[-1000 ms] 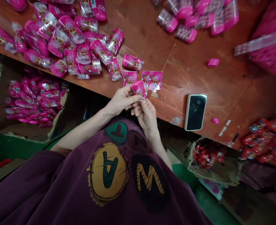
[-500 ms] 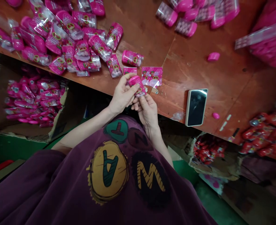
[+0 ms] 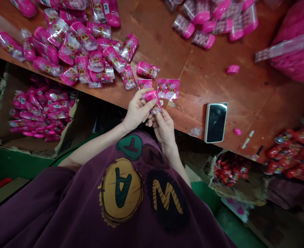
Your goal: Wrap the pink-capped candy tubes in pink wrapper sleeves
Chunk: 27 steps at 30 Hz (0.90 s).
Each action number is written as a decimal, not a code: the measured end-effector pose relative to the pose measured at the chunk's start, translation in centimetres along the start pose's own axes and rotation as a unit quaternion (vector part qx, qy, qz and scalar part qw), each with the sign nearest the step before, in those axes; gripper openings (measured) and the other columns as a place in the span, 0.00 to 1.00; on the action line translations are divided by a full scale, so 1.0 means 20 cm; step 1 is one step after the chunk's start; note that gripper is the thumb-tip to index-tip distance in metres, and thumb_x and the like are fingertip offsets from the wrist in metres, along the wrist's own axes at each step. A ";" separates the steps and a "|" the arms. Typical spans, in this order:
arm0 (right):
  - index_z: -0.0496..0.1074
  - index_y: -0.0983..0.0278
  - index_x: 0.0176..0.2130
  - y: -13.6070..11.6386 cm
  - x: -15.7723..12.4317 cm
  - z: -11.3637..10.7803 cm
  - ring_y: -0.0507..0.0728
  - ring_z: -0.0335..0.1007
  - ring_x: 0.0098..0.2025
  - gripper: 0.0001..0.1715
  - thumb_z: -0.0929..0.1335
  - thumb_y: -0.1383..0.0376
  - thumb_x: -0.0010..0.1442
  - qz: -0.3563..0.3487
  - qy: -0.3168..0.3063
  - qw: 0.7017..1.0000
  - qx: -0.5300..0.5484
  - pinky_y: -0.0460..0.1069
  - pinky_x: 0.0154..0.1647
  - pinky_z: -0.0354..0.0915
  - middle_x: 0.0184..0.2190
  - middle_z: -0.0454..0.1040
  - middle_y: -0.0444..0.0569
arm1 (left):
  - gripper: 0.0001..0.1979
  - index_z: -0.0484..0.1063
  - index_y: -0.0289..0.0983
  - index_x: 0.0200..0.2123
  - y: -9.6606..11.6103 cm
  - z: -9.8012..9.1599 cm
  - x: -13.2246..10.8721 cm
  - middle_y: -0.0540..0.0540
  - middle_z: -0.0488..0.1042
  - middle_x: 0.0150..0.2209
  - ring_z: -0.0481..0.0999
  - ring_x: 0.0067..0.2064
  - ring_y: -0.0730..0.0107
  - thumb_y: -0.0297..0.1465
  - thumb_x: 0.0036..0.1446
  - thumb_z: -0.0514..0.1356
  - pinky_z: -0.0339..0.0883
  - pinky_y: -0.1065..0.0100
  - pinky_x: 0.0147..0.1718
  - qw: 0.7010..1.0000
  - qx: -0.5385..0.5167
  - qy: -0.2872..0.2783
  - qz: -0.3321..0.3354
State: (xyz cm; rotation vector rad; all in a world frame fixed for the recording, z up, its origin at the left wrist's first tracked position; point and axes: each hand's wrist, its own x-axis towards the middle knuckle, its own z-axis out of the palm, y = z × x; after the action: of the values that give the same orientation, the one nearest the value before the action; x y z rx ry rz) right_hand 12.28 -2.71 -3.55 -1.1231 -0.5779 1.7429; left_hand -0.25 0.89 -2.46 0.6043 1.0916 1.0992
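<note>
Between my two hands, just off the table's front edge, is a small candy bottle (image 3: 153,99) with a pink cap and a pink printed sleeve. My left hand (image 3: 139,109) grips its capped end, thumb on top. The fingertips of my right hand (image 3: 164,124) pinch its clear lower end. Just beyond my hands, flat pink printed sleeves (image 3: 168,89) lie on the table, with another sleeve (image 3: 144,83) partly behind my left hand. One sleeved bottle (image 3: 148,70) lies behind them, beside a large heap of similar bottles (image 3: 84,62).
Unsleeved bottles (image 3: 206,20) lie at the back, near a pink bag (image 3: 296,44). A phone (image 3: 216,122), loose pink caps (image 3: 233,69) and red packages (image 3: 291,151) are to the right. Below the table edge stand a carton (image 3: 74,117) of pink bottles and another of red items (image 3: 231,168).
The whole view has shifted slightly, so the table and its things appear lower. Both hands keep hold of the same bottle, with little visible change in grip.
</note>
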 end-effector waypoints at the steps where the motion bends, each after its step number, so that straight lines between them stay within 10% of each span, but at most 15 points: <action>1: 0.74 0.59 0.42 0.00 0.00 0.00 0.46 0.72 0.25 0.20 0.77 0.49 0.63 0.003 0.000 1.000 -0.004 0.43 0.30 0.73 0.31 0.79 0.38 | 0.25 0.70 0.45 0.54 0.00 0.00 0.00 0.59 0.65 0.19 0.59 0.14 0.81 0.46 0.60 0.72 0.47 0.74 0.12 1.000 0.002 0.001 -0.001; 27: 0.73 0.58 0.41 -0.01 -0.03 -0.04 0.48 0.69 0.23 0.17 0.74 0.49 0.63 0.037 -0.003 0.999 -0.002 0.46 0.26 0.70 0.29 0.76 0.39 | 0.14 0.76 0.41 0.49 -0.02 0.02 -0.02 0.54 0.75 0.28 0.64 0.16 0.81 0.32 0.60 0.71 0.54 0.75 0.15 1.000 0.016 -0.007 0.002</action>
State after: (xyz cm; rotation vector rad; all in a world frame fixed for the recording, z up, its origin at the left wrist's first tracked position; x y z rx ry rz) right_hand 13.08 -3.24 -3.44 -1.1552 -0.5506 1.8107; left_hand 0.32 0.47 -2.41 0.6396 1.0989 1.0818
